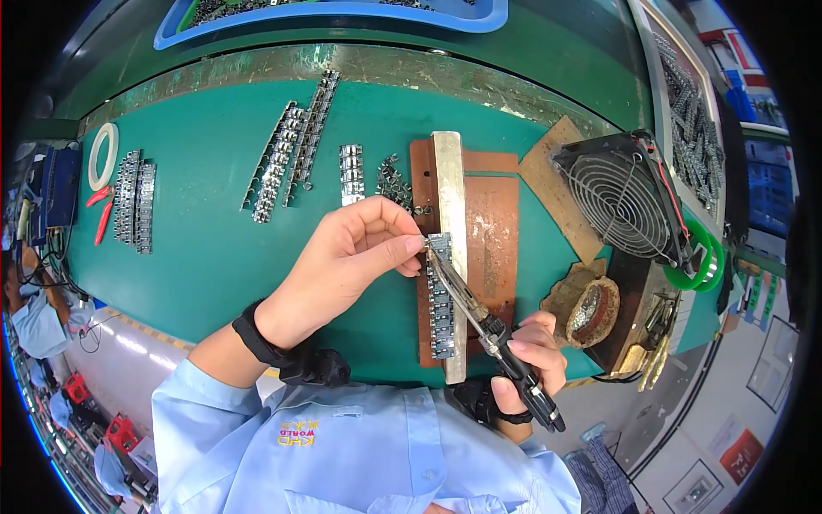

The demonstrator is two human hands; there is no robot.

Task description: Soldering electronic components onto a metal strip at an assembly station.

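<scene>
My right hand grips the black handle of a soldering iron. The iron's tip points up and left, at the far end of a strip of small circuit boards. That strip lies along a pale metal bar on a reddish-brown board. My left hand is closed in a pinch at the strip's far end, by the iron's tip; what sits between thumb and finger is too small to name. Just beyond the left hand is a pile of small metal parts.
Further board strips lie on the green mat, with red-handled pliers and a tape roll at left. On the right stand a fan, a green solder spool and a round dish. A blue tray is at the back.
</scene>
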